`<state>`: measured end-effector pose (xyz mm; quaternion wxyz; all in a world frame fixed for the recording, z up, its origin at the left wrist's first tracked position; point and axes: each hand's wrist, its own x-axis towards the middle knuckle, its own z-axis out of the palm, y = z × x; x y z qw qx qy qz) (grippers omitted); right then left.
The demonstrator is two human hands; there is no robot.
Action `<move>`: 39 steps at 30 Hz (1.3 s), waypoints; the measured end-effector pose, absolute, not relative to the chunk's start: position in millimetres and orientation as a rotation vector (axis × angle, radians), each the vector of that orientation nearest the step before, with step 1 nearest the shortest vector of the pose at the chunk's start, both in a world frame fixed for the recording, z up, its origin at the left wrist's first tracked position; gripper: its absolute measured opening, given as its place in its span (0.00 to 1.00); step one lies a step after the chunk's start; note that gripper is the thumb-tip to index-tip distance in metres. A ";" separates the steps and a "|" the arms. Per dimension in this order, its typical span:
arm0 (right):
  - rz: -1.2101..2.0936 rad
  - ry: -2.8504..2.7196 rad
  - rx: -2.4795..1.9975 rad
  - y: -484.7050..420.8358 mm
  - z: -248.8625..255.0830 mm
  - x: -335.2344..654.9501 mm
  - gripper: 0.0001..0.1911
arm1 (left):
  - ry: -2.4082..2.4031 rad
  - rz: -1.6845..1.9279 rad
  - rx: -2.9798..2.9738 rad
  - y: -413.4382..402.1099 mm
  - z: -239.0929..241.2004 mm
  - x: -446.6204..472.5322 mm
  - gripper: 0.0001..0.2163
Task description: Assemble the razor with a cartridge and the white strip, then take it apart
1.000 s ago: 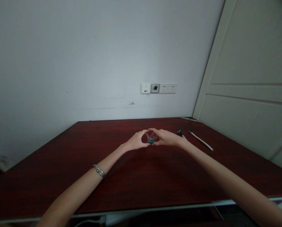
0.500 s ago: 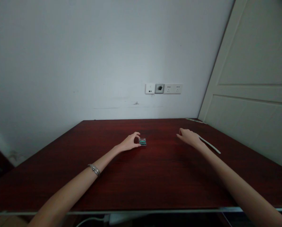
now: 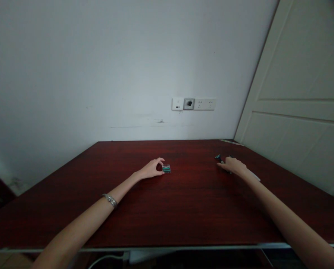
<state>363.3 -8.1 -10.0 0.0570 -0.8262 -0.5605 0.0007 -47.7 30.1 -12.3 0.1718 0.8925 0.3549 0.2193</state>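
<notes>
A small clear case with green parts inside lies on the dark red table near its middle. My left hand rests beside it, thumb and forefinger pinching its left edge. My right hand lies far to the right, fingers curled over a razor whose dark green head sticks out to the left of the hand. The razor's handle is hidden under the hand. A silver bracelet sits on my left wrist.
A thin white stick shows just behind my right wrist. A flat strip lies at the table's back right corner. Wall sockets sit above the table. A pale door stands to the right. A cable hangs below the front edge.
Both hands held the small case together; the left one set it down on the table and stays on it. The right hand moved right and closed over the razor.
</notes>
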 end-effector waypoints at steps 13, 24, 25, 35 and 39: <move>0.078 -1.704 -2.583 -10.1 -9.4 362.1 0.24 | 0.955 0.883 2.638 35.6 -7.0 -43.4 0.15; -0.128 -1.808 -2.348 -28.4 25.2 281.7 0.23 | 1.148 0.987 2.609 50.5 3.6 -20.8 0.08; -0.161 -1.818 -2.311 -31.5 28.7 270.1 0.23 | 1.148 0.960 2.588 49.4 6.6 -15.8 0.08; -0.287 -1.987 -2.040 -55.9 45.6 182.6 0.17 | 1.119 0.939 2.175 26.1 37.3 33.8 0.21; -0.245 -2.029 -2.046 -58.9 48.8 168.6 0.17 | 1.128 0.920 2.140 17.4 43.2 42.3 0.21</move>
